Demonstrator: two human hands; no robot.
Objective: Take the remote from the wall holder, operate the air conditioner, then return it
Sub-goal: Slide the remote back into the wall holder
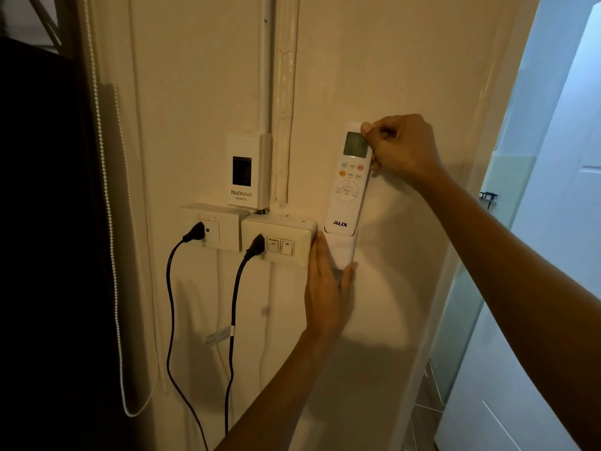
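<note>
A person's left hand point(325, 288) lies flat against the wall, fingers open and together, cupping the lower edge of the white wall holder point(343, 250) just right of the switch plate point(279, 244). Above the holder, the right hand point(400, 148) pinches the top of the remote point(349, 183), thumb on its face beside the screen, fingers behind. The remote's foot sits inside the holder, so whether it is going in or coming out cannot be told. The risk, judged from here: a narrow pinch at the very top could let the remote swing or slip, and a crooked pull could tug the holder off the wall. The remote is slim and white, with a grey screen, coloured buttons, a round pad and "AUX" lettering.
</note>
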